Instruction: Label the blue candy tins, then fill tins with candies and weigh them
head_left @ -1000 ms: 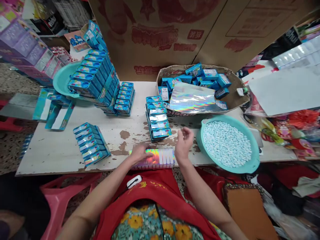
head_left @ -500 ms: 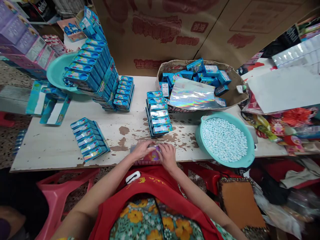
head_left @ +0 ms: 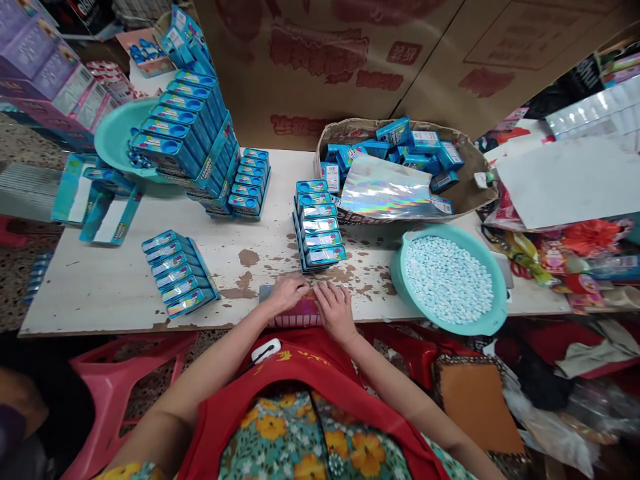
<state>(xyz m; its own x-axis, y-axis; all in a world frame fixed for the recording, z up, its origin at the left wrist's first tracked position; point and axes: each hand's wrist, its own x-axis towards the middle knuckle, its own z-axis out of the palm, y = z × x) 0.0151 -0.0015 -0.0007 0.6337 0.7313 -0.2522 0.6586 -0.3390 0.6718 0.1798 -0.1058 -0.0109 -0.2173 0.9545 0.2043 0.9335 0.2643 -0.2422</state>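
A shiny holographic strip [head_left: 295, 315] lies at the near edge of the worn white table [head_left: 100, 287]. My left hand [head_left: 287, 292] rests on its left part, fingers curled and pressed down. My right hand [head_left: 336, 309] lies flat on its right part, fingers stretched forward. Just beyond the hands stands a row of small blue tins in a blue tray [head_left: 319, 230]. A teal basin of small white pellets [head_left: 449, 277] sits to the right of my right hand.
More blue tin trays [head_left: 179, 272] lie at left, and tall stacks [head_left: 187, 143] stand at the back left by another teal basin [head_left: 116, 137]. A brown sack [head_left: 467, 187] with blue boxes and a holographic sheet [head_left: 383, 190] sits behind. Cardboard walls the back. A pink stool [head_left: 125, 380] stands below left.
My right hand came down from above the table onto the strip beside the left hand. Both hands now cover most of the strip, and the view shifted slightly.
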